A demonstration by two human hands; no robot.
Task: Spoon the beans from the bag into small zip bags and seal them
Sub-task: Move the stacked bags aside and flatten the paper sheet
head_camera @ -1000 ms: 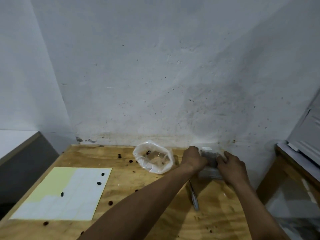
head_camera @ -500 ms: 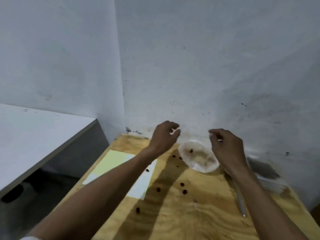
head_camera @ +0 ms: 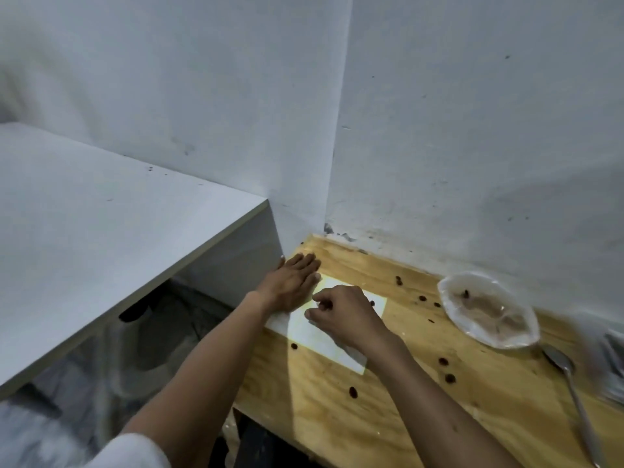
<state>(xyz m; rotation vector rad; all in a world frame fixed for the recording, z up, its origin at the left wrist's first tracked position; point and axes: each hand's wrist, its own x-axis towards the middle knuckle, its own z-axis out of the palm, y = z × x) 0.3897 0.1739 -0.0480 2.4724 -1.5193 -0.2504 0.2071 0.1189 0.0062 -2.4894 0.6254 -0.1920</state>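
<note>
My left hand [head_camera: 291, 283] lies flat, fingers straight and together, pressing down the far left corner of a sheet of paper [head_camera: 324, 336] on the wooden surface [head_camera: 388, 417]. My right hand [head_camera: 347, 315] hovers over the middle of the same sheet, fingers curled with thumb and forefinger drawn narrow toward each other; whether they pinch anything I cannot tell.

To the right of the sheet, against the wall, sits the open plastic bag [head_camera: 488, 314], its mouth rolled wide, with a few beans and brownish residue inside. Just right of the bag, the metal spoon [head_camera: 570, 390] lies on the surface, bowl toward the bag and handle running to the near edge. Beyond the spoon, at the frame's right edge, a blurred stack that appears to be the small zip bags [head_camera: 613, 369] rests on the surface.

Loose beans [head_camera: 443, 361] are scattered around the sheet, several between it and the bag, one [head_camera: 294, 346] at the sheet's near edge.

A grey shelf [head_camera: 101, 238] stands left of the sheet, beside my left hand.
</note>
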